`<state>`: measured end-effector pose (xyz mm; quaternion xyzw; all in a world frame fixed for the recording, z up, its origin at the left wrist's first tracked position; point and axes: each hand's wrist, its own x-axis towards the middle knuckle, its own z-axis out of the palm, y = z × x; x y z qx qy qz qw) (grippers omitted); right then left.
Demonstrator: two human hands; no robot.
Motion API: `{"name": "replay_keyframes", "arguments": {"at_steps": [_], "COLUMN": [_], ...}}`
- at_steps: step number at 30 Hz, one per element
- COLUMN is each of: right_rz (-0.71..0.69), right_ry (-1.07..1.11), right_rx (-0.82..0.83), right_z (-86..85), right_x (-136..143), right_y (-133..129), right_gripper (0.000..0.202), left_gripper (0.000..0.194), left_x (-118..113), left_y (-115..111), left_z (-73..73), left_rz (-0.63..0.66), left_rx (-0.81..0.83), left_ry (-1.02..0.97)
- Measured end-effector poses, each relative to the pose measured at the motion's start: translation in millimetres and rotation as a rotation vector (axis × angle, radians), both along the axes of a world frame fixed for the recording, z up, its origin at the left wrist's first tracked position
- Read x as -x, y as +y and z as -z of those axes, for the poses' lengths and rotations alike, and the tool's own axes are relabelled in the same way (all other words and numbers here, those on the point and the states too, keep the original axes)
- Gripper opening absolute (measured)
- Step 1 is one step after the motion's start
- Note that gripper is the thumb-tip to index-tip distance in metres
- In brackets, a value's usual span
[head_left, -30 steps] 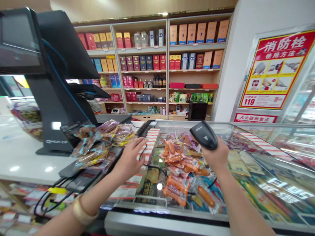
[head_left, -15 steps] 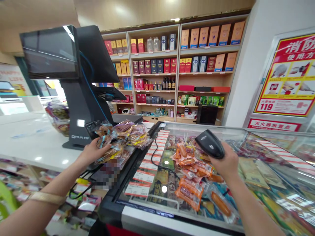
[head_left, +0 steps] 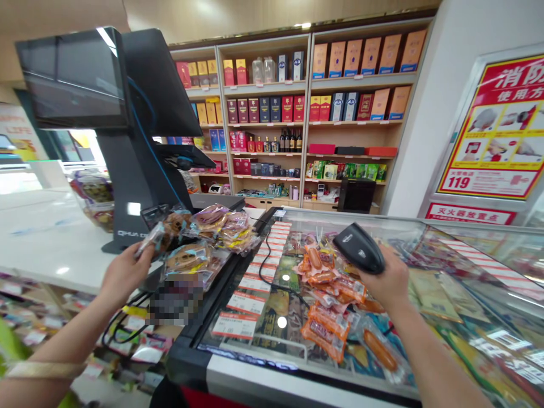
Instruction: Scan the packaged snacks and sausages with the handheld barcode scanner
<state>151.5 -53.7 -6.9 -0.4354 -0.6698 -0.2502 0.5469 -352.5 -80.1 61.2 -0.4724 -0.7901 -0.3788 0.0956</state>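
My right hand point(head_left: 391, 277) is wrapped round a black barcode scanner point(head_left: 359, 248), held above the glass top of a display freezer point(head_left: 297, 347). Under the scanner, several orange-wrapped packs of sausages point(head_left: 327, 328) lie on the glass, with a single sausage in clear wrap point(head_left: 380, 348) near the front. At the left, my left hand point(head_left: 127, 272) pinches a clear-wrapped snack pack point(head_left: 153, 241) at the edge of a pile. That pile of clear snack packs point(head_left: 225, 224) lies between the freezer and the monitor stand. Its contents look brown; their kind is unclear.
A two-screen till point(head_left: 76, 82) stands on the white counter point(head_left: 38, 238), beside a clear jar point(head_left: 96, 192). The scanner's black cable point(head_left: 272, 283) runs over price labels point(head_left: 250, 303). Shelves of boxes and bottles point(head_left: 266, 107) line the back wall. Packaged goods fill racks below the counter.
My left hand has drawn left from the pile and now pinches a clear snack pack. The right hand with the scanner stays almost in place; the view has shifted slightly.
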Motion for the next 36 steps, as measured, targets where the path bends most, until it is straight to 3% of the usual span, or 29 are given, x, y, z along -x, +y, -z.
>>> {"name": "replay_keyframes", "arguments": {"at_steps": [3,6,10,15,19,23,28,36], "right_rz": [-0.015,-0.037,-0.094,-0.233,-0.312,-0.313,-0.315,-0.302], "right_ry": [-0.006,-0.028,-0.075,-0.152,-0.175,-0.183,-0.188,-0.165], "right_rx": [0.005,-0.001,-0.021,0.038,0.057,0.1,0.149,0.161], "right_z": [-0.9,-2.3,-6.0,-13.4,-16.2,-16.5,-17.5,-17.2], "right_x": [1.2,2.9,10.4,29.4,41.8,46.3,47.3,46.2], "right_y": [-0.8,-1.9,-6.9,-19.5,-26.2,-27.5,-27.0,-25.0], "right_gripper": [0.021,0.021,0.02,0.02,0.019,0.014,0.012,0.022], "left_gripper": [0.025,0.025,0.029,0.053,0.054,0.052,0.051,0.05], "left_x": [-12.4,-31.2,-66.3,-125.8,-174.0,-207.0,-222.2,-218.2], "left_y": [-13.5,-18.9,-18.3,-11.7,0.2,10.0,15.0,15.7], "left_z": [-6.4,-7.8,0.0,23.2,42.6,55.6,61.9,63.9], "left_rz": [-0.003,0.278,0.55,0.723,0.871,0.97,1.026,0.992], "left_rx": [-0.207,-0.471,-0.448,-0.279,-0.201,-0.163,-0.154,-0.148], "left_ry": [-0.259,-0.669,-0.948,-0.882,-0.796,-0.744,-0.73,-0.611]}}
